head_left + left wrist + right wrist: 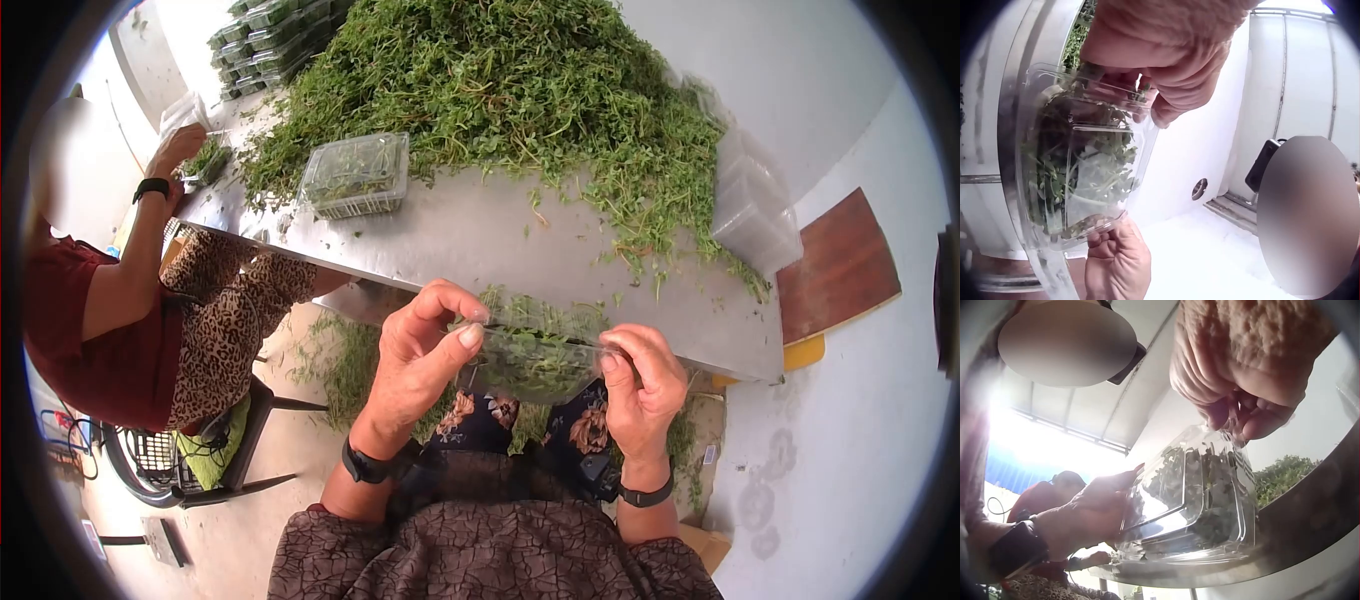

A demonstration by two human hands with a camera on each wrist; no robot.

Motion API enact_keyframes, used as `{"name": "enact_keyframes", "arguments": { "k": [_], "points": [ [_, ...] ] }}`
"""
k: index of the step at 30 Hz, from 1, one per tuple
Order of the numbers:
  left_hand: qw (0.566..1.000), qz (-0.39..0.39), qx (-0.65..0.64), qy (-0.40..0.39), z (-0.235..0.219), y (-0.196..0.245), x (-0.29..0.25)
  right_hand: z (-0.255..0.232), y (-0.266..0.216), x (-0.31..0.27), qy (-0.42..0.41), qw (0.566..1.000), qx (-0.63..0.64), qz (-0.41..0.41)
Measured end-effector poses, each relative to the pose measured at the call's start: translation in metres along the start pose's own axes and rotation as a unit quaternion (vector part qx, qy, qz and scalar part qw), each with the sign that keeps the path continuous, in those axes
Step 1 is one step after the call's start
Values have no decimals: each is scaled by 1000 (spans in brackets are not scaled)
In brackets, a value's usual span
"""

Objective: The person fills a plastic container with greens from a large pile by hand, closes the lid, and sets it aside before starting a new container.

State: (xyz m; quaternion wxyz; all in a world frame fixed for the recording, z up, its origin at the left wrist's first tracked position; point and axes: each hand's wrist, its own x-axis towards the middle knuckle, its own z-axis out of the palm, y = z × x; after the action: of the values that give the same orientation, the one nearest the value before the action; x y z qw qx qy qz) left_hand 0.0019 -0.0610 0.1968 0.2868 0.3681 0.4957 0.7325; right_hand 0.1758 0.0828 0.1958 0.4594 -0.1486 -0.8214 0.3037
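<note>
By the thumb and fingers of the left hand [425, 335], one end of a clear plastic box [535, 375] is pinched; by the right hand [645, 385], the opposite end is pinched likewise. Between the two sets of fingers the box is held up over the wearer's lap, at the near edge of the table, and leafy green sprigs are seen through its walls. Whether its lid is fully fastened cannot be told.

Just beyond the fingers, the grey metal table [470, 225] is strewn with stray bits of leaf. Ahead and slightly left of them, a filled box [357, 175] is set down on the metal. Farther ahead, much of the surface is covered by a large heap of greens [480, 90], with a stack of filled boxes [265, 45] placed at its far left.

To the right of the fingers, nested clear containers [755, 205] are stood at the table's end, near a reddish-brown board [838, 270] and the pale wall [850, 430]. Well to the left, another person [105, 330] is seen by a black chair [250, 440]. Below the fingers, the floor [310, 475] is partly littered with greens.
</note>
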Motion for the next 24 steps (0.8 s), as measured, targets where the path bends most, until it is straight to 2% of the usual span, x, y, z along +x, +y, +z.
{"name": "enact_keyframes", "arguments": {
  "k": [1, 3, 4, 7, 8, 10, 13, 24],
  "points": [
    [1000, -1, 0, 0, 0, -3, -2, -1, -1, -1, -1, 1000, 0, 1],
    [997, 70, 22, 6, 1, -7, -9, -3, -4, -3, -8, 1000, 2, 0],
    [997, 68, 21, 6, 1, -7, -12, -5, -6, -4, -8, 1000, 1, 1],
    [986, 148, 71, 32, 3, -3, -23, -8, -12, -7, -13, 1000, -1, -17],
    [986, 148, 70, 32, 3, -2, -24, -9, -15, -8, -10, 1000, 11, -10],
    [961, 240, 136, 34, 4, -1, -27, -10, -19, -11, -6, 1000, 22, -4],
    [952, 274, 122, 55, 8, -4, -32, -12, -23, -15, 10, 999, 47, 15],
    [960, 265, 72, 61, 11, -12, -41, -22, -39, -26, 23, 1000, -4, -16]
  ]
}}
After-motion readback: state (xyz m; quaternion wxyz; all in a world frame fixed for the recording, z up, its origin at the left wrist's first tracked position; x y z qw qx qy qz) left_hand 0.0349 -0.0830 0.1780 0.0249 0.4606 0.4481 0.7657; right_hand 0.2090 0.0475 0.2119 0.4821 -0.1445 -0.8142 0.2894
